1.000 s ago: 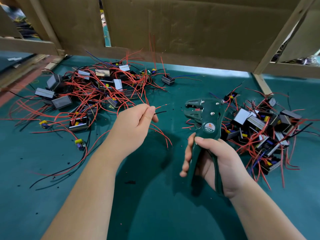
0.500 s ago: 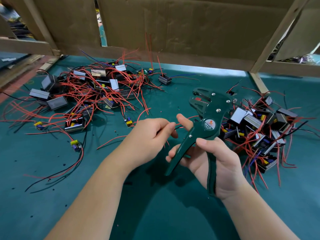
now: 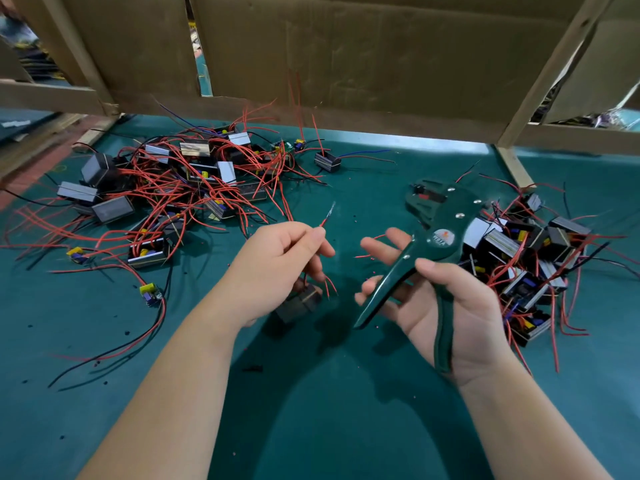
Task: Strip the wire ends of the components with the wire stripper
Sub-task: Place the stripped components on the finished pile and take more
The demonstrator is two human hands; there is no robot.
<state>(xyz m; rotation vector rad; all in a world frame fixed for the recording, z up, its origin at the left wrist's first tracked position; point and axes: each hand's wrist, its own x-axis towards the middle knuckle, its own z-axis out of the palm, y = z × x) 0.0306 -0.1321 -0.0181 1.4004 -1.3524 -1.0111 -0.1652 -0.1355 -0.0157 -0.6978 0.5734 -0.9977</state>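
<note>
Wire (image 3: 327, 216) sits pinched in the left hand (image 3: 277, 258), left of the stripper (image 3: 436, 233), which the right hand (image 3: 446, 306) grips, handles spread. Its dangling component (image 3: 301, 303) could tug it free of a loose pinch.

Two bare forearms (image 3: 166, 396), left hand (image 3: 273, 265), right hand (image 3: 481, 313)

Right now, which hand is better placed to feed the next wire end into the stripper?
Left, probably: the left hand pinches a red wire, its component hanging below, close to the wire stripper. The right hand is occupied holding the stripper's handles.
</note>
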